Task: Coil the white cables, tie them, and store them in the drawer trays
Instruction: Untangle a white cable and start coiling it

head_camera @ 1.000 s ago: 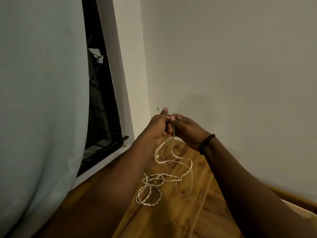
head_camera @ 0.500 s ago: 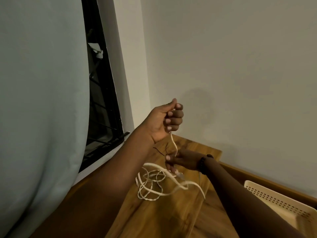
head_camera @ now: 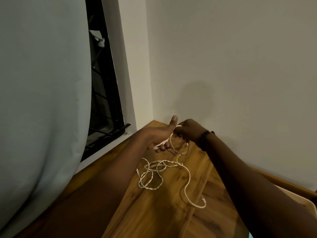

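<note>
A thin white cable [head_camera: 186,182] lies in loose loops on the wooden top [head_camera: 154,212], and its upper end rises into both hands near the back corner. My left hand [head_camera: 159,134] is palm up with the thumb raised; loops of the cable run across its fingers, which curl around them. My right hand [head_camera: 187,130], with a dark bead bracelet at the wrist, pinches the cable just beside the left thumb. A twisted stretch of cable [head_camera: 151,179] rests below the hands, and its free end [head_camera: 204,200] lies to the right.
A pale perforated tray [head_camera: 305,203] peeks in at the right edge, beside my right forearm. A light curtain [head_camera: 42,100] hangs on the left in front of a dark barred window [head_camera: 104,100]. Plain walls meet in the corner behind the hands.
My left hand has come down from its raised position and my right hand has risen to meet it. A new loop of cable now lies across the left fingers.
</note>
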